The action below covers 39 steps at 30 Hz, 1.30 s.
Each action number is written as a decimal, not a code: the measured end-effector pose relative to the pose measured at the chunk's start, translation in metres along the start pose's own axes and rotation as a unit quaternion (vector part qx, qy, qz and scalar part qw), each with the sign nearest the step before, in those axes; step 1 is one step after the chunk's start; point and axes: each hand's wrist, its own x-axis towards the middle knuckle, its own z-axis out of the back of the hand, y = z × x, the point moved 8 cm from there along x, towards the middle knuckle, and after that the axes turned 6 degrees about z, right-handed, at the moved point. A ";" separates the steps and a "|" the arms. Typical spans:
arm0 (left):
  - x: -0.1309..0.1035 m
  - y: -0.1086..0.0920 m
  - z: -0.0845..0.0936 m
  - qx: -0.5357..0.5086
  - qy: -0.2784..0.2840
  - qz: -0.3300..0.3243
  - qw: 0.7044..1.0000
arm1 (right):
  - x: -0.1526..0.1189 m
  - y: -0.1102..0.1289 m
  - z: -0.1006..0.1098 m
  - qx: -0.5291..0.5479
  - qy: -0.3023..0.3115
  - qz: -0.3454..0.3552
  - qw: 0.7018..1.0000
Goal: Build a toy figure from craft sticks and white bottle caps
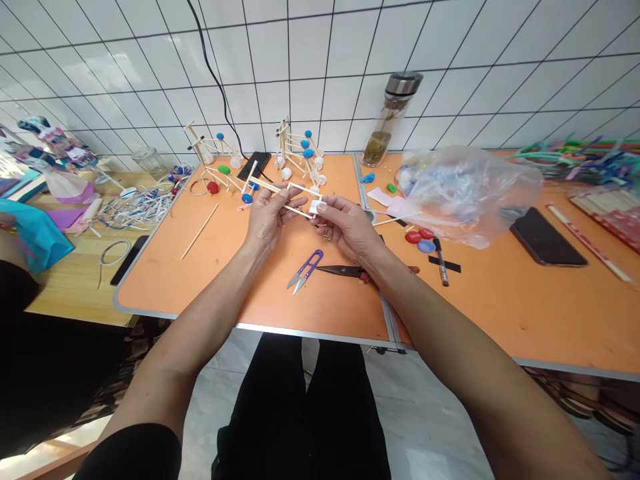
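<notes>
My left hand [270,212] grips a small frame of thin wooden sticks [300,212] above the orange table [320,303]. A blue cap [247,199] is near its left end. With thumb and fingers pressed together, my right hand [343,223] pinches a small white piece [315,207] at the frame's right end. Below the hands lie purple-handled snips [306,270] and dark-bladed scissors [345,271], whose handles are partly behind my right forearm. One loose stick [200,231] rests at the left.
Two stick structures [290,148] with colored caps stand near the tiled wall. Around them are a glass bottle [384,123], a clear plastic bag [463,190], a phone [547,237], a pen [441,263] and tangled cords [145,210]. A person's dark sleeve [17,287] is at far left.
</notes>
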 end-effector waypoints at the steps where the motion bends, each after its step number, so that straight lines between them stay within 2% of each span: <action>1: 0.000 0.001 0.000 -0.001 0.004 0.000 1.000 | 0.000 0.000 0.000 0.000 -0.001 0.001 1.000; 8: 0.001 0.002 -0.002 -0.012 0.016 -0.002 1.000 | 0.001 0.001 0.002 0.004 -0.007 0.013 1.000; 16: -0.002 0.000 -0.003 0.019 0.006 0.001 1.000 | 0.002 0.002 0.002 -0.001 -0.008 0.023 1.000; 31: 0.000 0.002 -0.006 -0.026 0.036 -0.017 0.999 | 0.003 0.003 0.002 0.028 -0.016 0.036 0.999; 39: -0.004 0.005 -0.014 -0.040 0.044 0.007 0.998 | 0.003 0.000 0.002 0.006 -0.008 0.044 0.999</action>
